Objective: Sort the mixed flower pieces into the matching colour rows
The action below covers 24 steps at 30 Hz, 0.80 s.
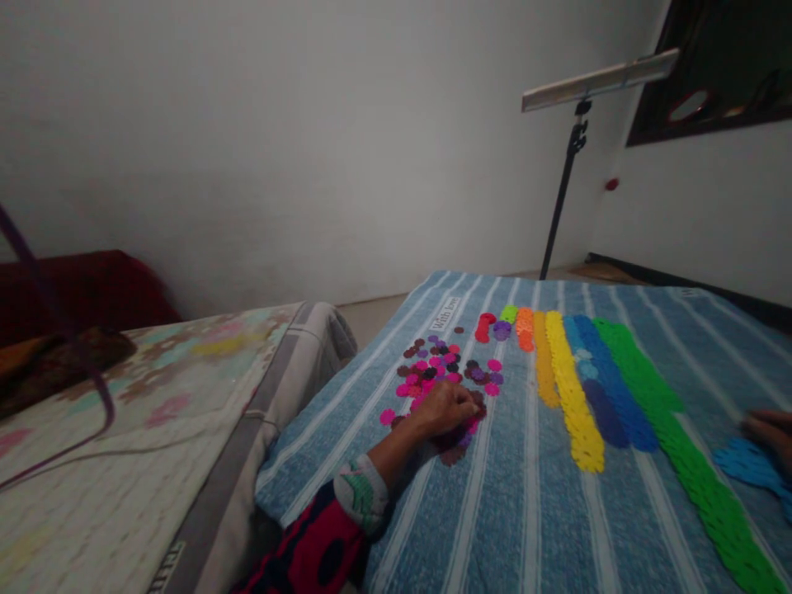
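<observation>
My left hand [449, 408] rests on a loose pile of notched discs [426, 371] in pink, purple, brown and black. Its fingers are curled together at brown discs [478, 402]; whether one is pinched is hidden. At the right edge my right hand [770, 433] shows only in part and is blurred, beside light blue discs [748, 462]. Between the hands lie long rows of overlapping discs: a yellow row [575, 396], an amber row [544, 359], a blue row [610, 379] and a green row [686, 445].
Short groups of red discs [483, 327], lime discs [509, 314] and orange discs [525, 328] sit farther back. Blue striped cloth [501, 528] covers the surface. Left stands another cloth-covered surface [204, 388]. Behind are a stand [560, 198] and a wall [309, 148].
</observation>
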{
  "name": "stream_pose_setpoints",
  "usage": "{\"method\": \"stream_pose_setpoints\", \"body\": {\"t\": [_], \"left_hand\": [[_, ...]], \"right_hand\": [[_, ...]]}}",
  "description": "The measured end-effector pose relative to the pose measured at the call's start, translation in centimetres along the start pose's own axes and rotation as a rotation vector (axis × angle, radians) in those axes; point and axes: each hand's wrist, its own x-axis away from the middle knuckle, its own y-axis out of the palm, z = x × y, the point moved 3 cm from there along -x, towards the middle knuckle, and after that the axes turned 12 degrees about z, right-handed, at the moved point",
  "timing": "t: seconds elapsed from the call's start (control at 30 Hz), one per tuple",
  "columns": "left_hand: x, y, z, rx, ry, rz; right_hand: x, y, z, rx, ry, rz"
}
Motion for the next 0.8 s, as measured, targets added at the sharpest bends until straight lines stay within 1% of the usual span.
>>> {"method": "stream_pose_setpoints", "body": {"t": [0.03,0.1,0.2,0.27,0.33,0.43,0.6,0.7,0.8], "left_hand": [[0.1,0.3,0.1,-0.009,0.011,-0.009],[0.3,0.7,0.3,-0.012,0.025,-0.036],[0.6,1.3,1.1,-0.029,0.054,-0.06],[0.8,1.6,1.7,-0.075,0.091,-0.074],[0.9,1.8,2.3,-0.142,0.135,-0.095],[0.9,2.1,3.0,-0.232,0.185,-0.105],[0.6,2.2,3.1,-0.318,0.221,-0.114],[0.5,2.3,2.8,-0.313,0.234,-0.116],[0.5,2.3,2.5,-0.245,0.252,-0.114]], "right_hand": [[0.4,-0.4,-0.5,0.001,0.074,-0.015],[1.3,-1.3,-2.0,-0.021,0.153,-0.01],[2.4,-2.5,-4.3,-0.076,0.136,-0.015],[2.7,-2.8,-5.0,-0.093,0.129,-0.003],[2.7,-2.7,-5.1,-0.091,0.124,0.009],[2.4,-2.3,-4.5,-0.081,0.113,0.011],[2.0,-1.9,-3.6,-0.062,0.09,0.024],[1.8,-1.7,-3.2,-0.059,0.096,0.025],[1.7,-1.6,-3.0,-0.04,0.123,0.037]]}}
